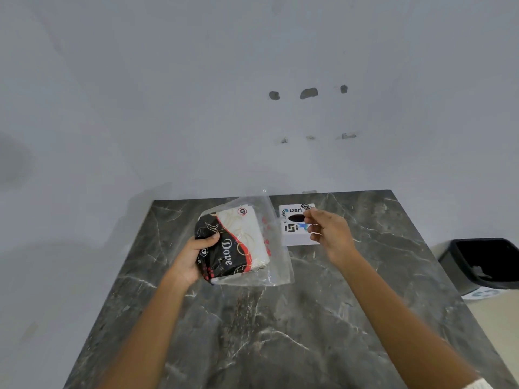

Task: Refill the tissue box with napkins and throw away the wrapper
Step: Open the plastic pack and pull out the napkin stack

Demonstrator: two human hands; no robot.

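The left hand (193,259) gripped the napkin pack (236,245) above the table (280,332). At two o'clock, the right hand (331,234) pinched its clear wrapper (276,234), over the tissue box (295,224). A bin (483,265) stood at three o'clock.

The napkin pack (235,242) reads "Dove" in white on its black band, with a small round "CP" mark near its top corner, while the tissue box (295,224) just right of it reads "Dart" above its dark opening.
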